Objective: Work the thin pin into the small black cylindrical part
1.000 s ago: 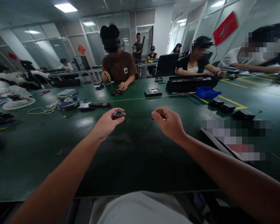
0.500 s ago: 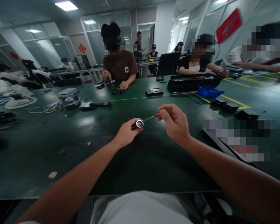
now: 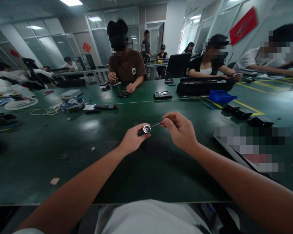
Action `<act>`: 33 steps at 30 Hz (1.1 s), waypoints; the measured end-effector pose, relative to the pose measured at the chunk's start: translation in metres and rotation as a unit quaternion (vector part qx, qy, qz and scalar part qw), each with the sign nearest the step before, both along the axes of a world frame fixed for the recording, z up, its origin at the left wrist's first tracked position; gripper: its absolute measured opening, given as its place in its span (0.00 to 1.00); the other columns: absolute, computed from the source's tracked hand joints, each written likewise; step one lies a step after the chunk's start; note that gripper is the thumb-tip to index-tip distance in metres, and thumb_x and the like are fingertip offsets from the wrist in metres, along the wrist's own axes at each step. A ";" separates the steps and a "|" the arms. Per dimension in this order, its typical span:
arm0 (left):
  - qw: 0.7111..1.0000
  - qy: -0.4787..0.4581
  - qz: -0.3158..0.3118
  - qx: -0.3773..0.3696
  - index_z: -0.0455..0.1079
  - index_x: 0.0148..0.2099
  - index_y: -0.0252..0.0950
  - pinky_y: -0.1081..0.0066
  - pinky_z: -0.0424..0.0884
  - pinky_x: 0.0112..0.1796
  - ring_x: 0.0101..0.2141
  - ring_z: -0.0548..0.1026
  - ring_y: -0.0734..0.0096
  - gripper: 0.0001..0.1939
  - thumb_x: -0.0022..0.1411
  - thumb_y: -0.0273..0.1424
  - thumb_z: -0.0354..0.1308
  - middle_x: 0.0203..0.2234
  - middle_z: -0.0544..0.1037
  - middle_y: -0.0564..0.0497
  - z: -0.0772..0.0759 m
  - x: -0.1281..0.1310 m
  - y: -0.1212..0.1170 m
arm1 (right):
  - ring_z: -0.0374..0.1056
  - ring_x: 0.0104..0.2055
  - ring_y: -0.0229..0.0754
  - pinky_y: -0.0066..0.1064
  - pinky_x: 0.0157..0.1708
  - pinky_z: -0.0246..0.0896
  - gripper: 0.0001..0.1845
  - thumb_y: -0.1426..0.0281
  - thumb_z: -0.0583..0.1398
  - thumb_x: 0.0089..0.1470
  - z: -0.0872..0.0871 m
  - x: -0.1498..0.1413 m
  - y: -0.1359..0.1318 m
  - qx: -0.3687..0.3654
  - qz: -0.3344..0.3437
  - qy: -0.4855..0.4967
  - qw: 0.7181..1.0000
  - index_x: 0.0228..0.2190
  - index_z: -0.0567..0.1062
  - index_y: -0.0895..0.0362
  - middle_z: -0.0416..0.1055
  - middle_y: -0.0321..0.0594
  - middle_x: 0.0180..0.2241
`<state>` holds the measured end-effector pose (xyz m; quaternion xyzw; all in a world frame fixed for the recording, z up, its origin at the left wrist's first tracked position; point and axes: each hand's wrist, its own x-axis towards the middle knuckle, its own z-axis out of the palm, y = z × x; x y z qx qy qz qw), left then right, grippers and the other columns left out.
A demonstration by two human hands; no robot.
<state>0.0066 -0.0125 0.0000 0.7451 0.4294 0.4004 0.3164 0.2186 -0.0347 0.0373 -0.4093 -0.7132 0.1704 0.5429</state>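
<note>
My left hand (image 3: pixel 132 139) is closed around a small dark cylindrical part (image 3: pixel 146 129), holding it above the table between thumb and fingers. Its open end, with a shiny silver rim, faces me. In my right hand (image 3: pixel 183 130) is a screwdriver (image 3: pixel 155 124), pinched by a reddish handle that the fingers mostly cover. The thin metal shaft points left and reaches the upper right edge of the part. Whether the tip sits in the part or just behind it, I cannot tell.
On the green table (image 3: pixel 161 175) lie a marker-like tool (image 3: pixel 106 107), a circuit device (image 3: pixel 162 95), a blue tray (image 3: pixel 221 96), black pieces (image 3: pixel 260 122) and a cable bundle (image 3: pixel 73 105). Across the table, a person in brown (image 3: pixel 127 68) handles a small device.
My right hand has come slightly left and down, closer to the part, so less of the screwdriver shaft shows. My left hand stays nearly in place.
</note>
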 end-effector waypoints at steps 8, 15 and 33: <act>1.000 -0.009 0.018 0.008 0.74 0.55 0.42 0.56 0.66 0.58 0.51 0.75 0.60 0.21 0.59 0.29 0.66 0.50 0.78 0.49 -0.005 -0.002 0.003 | 0.76 0.33 0.42 0.34 0.34 0.68 0.09 0.63 0.57 0.63 -0.002 0.000 0.000 0.007 -0.024 -0.032 0.999 0.38 0.74 0.54 0.78 0.38 0.31; 0.998 0.029 0.023 0.046 0.74 0.54 0.42 0.57 0.66 0.58 0.52 0.74 0.61 0.19 0.60 0.29 0.66 0.50 0.78 0.49 -0.007 -0.003 0.002 | 0.72 0.27 0.40 0.32 0.28 0.64 0.12 0.58 0.63 0.58 0.000 0.001 0.000 0.037 -0.059 -0.092 0.993 0.30 0.75 0.53 0.76 0.36 0.26; 0.996 0.030 0.044 0.066 0.72 0.55 0.40 0.57 0.67 0.57 0.53 0.73 0.62 0.18 0.63 0.30 0.63 0.51 0.77 0.47 -0.014 -0.005 0.007 | 0.68 0.22 0.38 0.31 0.25 0.61 0.15 0.58 0.64 0.56 -0.003 -0.005 0.012 0.031 -0.075 -0.073 0.994 0.24 0.74 0.54 0.74 0.35 0.22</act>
